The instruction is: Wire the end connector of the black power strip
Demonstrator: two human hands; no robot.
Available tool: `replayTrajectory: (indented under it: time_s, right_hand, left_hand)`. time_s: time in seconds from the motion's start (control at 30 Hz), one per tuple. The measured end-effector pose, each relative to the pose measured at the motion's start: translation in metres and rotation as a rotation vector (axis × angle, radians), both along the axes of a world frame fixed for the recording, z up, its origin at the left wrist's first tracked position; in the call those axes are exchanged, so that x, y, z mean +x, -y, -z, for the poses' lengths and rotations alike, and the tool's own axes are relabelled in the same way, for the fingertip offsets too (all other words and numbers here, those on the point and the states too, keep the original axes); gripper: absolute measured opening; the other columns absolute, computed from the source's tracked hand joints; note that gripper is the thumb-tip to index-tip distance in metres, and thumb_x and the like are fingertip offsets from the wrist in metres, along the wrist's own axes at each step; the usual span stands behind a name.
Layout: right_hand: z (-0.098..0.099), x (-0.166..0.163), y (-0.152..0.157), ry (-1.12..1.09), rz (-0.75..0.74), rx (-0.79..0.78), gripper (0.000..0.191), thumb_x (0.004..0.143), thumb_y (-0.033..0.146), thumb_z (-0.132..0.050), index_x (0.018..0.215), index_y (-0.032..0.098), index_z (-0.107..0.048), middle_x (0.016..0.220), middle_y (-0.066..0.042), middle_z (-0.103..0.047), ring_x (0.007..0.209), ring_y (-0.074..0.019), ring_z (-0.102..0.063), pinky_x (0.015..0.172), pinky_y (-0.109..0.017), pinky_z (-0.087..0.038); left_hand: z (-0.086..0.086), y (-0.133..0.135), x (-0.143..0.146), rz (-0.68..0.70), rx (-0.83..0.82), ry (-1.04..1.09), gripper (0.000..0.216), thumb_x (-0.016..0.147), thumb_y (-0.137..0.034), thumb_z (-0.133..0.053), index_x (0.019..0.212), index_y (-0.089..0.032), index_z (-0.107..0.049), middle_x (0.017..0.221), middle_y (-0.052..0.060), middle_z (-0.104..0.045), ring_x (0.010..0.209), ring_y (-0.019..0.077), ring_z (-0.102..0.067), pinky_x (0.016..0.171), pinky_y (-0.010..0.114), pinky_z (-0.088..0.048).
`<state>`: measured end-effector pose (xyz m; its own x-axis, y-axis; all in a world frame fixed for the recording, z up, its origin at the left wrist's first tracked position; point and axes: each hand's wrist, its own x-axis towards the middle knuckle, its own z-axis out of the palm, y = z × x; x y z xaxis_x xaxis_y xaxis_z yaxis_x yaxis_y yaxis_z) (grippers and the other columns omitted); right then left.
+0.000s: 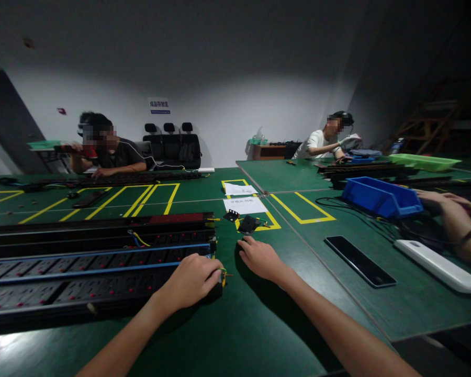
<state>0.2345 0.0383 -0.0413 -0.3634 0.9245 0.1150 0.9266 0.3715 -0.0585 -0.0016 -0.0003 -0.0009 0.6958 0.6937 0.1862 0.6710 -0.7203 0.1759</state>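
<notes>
Several long black power strips (113, 285) with socket outlets and small red switches lie side by side on the left. My left hand (194, 280) is closed over the right end of the nearest strip, its thumb and forefinger beside a yellow-green wire (224, 277). My right hand (261, 256) is open, with bent fingers low over the table. Its fingertips come close to a small black end plate (248, 224); whether they touch it I cannot tell. A second black plate (231, 214) lies just behind, with a short yellow wire beside it.
Paper sheets (245, 205) lie within yellow tape marks on the green table (282, 293). On the right are a phone (359, 260), a white bar-shaped object (439, 266), black cables, a blue bin (380, 196) and another person's arms (459, 225). Two people work across the table.
</notes>
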Motion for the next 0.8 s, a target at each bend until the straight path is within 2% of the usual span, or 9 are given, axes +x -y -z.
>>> replayTrajectory:
  time_s: [0.8]
  right_hand:
    - [0.0001, 0.0002, 0.0010, 0.003, -0.008, 0.019, 0.040, 0.100, 0.030, -0.036, 0.133, 0.019, -0.056, 0.135, -0.015, -0.058, 0.101, -0.0261, -0.068, 0.081, -0.035, -0.052]
  left_hand:
    - [0.0013, 0.0006, -0.0014, 0.004, 0.003, 0.008, 0.024, 0.100, -0.028, -0.043, 0.100, -0.024, -0.067, 0.093, 0.001, -0.073, 0.087, 0.0194, -0.066, 0.076, 0.031, -0.039]
